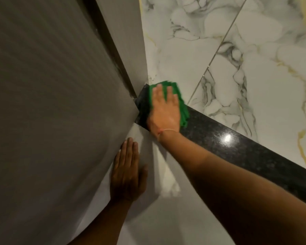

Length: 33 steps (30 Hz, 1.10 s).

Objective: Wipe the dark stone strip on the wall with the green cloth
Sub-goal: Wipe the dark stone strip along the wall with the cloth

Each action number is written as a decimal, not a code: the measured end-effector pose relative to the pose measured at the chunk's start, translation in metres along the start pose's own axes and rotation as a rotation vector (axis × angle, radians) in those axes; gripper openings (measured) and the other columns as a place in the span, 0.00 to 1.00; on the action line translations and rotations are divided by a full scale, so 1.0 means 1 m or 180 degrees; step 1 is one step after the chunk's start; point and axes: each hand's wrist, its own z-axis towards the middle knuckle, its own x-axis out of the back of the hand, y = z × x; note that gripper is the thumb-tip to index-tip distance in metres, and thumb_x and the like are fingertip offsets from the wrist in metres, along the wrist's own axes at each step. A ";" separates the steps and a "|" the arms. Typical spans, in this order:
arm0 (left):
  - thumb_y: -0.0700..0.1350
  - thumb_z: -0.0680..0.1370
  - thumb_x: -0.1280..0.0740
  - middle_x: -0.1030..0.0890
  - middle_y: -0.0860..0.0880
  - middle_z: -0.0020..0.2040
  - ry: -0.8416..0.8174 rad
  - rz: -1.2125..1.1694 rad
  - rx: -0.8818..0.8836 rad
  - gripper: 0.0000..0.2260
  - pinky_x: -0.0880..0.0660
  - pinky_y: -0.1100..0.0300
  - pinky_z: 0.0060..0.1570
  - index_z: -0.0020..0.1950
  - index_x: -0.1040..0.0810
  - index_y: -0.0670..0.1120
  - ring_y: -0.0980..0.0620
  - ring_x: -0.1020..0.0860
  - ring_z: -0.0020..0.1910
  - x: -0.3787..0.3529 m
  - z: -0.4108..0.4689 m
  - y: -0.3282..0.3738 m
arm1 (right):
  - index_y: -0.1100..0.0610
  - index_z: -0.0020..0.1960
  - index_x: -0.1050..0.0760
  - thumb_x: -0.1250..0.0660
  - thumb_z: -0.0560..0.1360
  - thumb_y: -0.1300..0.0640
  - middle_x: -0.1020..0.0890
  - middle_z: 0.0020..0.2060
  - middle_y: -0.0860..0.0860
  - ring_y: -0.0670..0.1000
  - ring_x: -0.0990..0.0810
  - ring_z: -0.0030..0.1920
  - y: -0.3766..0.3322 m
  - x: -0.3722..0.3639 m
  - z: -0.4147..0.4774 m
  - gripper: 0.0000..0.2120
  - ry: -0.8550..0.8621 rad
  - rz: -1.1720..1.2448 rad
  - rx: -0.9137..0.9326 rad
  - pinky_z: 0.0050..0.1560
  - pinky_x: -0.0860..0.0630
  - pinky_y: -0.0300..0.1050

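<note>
A dark speckled stone strip (pixel 237 149) runs diagonally across the wall from the centre down to the right edge. My right hand (pixel 164 110) lies flat with its fingers spread, pressing a folded green cloth (pixel 183 112) onto the strip's upper left end, close to the corner. The cloth shows above and to the right of the hand. My left hand (pixel 127 175) rests flat and open on the pale grey wall below the strip, fingers together and pointing up.
A large grey panel (pixel 51 112) fills the left side and meets the strip at the corner. White marble tiles with grey and gold veins (pixel 237 50) cover the wall above the strip. A dark vertical trim (pixel 109 41) runs beside the panel.
</note>
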 end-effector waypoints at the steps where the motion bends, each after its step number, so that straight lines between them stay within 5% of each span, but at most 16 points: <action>1: 0.57 0.81 0.50 0.43 0.42 0.82 0.0003 -0.0007 -0.0014 0.32 0.45 0.49 0.79 0.81 0.44 0.41 0.46 0.45 0.82 -0.001 0.001 -0.001 | 0.55 0.81 0.53 0.42 0.77 0.57 0.49 0.81 0.54 0.59 0.55 0.80 -0.002 -0.006 -0.009 0.35 -0.0102 -0.0068 0.0408 0.78 0.60 0.55; 5: 0.56 0.81 0.49 0.44 0.42 0.82 -0.0048 -0.0083 -0.0004 0.32 0.48 0.51 0.80 0.81 0.45 0.41 0.46 0.45 0.82 0.002 0.000 0.001 | 0.50 0.80 0.57 0.47 0.79 0.51 0.55 0.80 0.50 0.56 0.61 0.79 0.072 0.002 -0.062 0.33 -0.0655 -0.0542 0.1648 0.77 0.63 0.55; 11: 0.57 0.81 0.51 0.46 0.42 0.83 -0.0103 -0.0077 -0.0016 0.33 0.54 0.53 0.80 0.82 0.46 0.41 0.46 0.47 0.82 0.002 0.001 0.001 | 0.54 0.80 0.56 0.46 0.78 0.54 0.52 0.81 0.54 0.60 0.57 0.80 0.028 0.006 -0.011 0.34 -0.0088 -0.0220 0.0119 0.77 0.60 0.57; 16: 0.56 0.82 0.50 0.47 0.39 0.83 -0.0078 -0.0087 0.0045 0.33 0.50 0.45 0.80 0.81 0.48 0.38 0.42 0.49 0.82 0.003 -0.004 0.013 | 0.52 0.81 0.54 0.44 0.77 0.50 0.51 0.80 0.51 0.59 0.57 0.80 0.078 -0.010 -0.112 0.35 -0.0646 -0.0505 0.1658 0.78 0.61 0.56; 22: 0.56 0.80 0.46 0.46 0.37 0.82 -0.0081 -0.0057 -0.0122 0.35 0.50 0.45 0.81 0.81 0.47 0.36 0.41 0.49 0.82 -0.005 -0.010 0.040 | 0.56 0.81 0.54 0.46 0.78 0.53 0.51 0.81 0.54 0.60 0.57 0.80 0.063 -0.003 -0.079 0.33 -0.0008 -0.0134 0.0021 0.77 0.61 0.56; 26: 0.56 0.80 0.46 0.48 0.36 0.82 -0.0203 -0.0015 -0.0198 0.35 0.50 0.44 0.81 0.81 0.48 0.36 0.40 0.51 0.82 -0.007 -0.017 0.043 | 0.54 0.81 0.54 0.45 0.78 0.53 0.51 0.81 0.52 0.58 0.57 0.80 0.103 -0.013 -0.138 0.34 -0.0389 -0.0398 0.1095 0.78 0.61 0.56; 28: 0.56 0.80 0.46 0.48 0.36 0.82 -0.0230 -0.0009 -0.0267 0.36 0.51 0.44 0.81 0.81 0.48 0.35 0.39 0.51 0.82 -0.006 -0.022 0.055 | 0.53 0.80 0.54 0.44 0.78 0.53 0.50 0.81 0.52 0.59 0.56 0.80 0.148 -0.004 -0.163 0.34 -0.0459 -0.0492 0.1108 0.78 0.59 0.56; 31: 0.59 0.80 0.46 0.49 0.36 0.82 -0.0305 0.0033 -0.0378 0.37 0.54 0.47 0.81 0.81 0.50 0.36 0.40 0.53 0.83 -0.011 -0.029 0.076 | 0.55 0.81 0.56 0.47 0.80 0.52 0.51 0.81 0.54 0.60 0.56 0.80 0.166 0.004 -0.146 0.32 -0.0083 -0.0286 -0.0185 0.78 0.58 0.57; 33: 0.60 0.81 0.49 0.50 0.37 0.83 -0.0358 0.0208 -0.0500 0.37 0.56 0.48 0.81 0.81 0.51 0.37 0.41 0.55 0.83 -0.018 -0.031 0.090 | 0.57 0.81 0.56 0.48 0.80 0.52 0.52 0.81 0.55 0.61 0.57 0.80 0.155 0.005 -0.136 0.32 -0.0034 -0.0190 -0.0449 0.78 0.60 0.57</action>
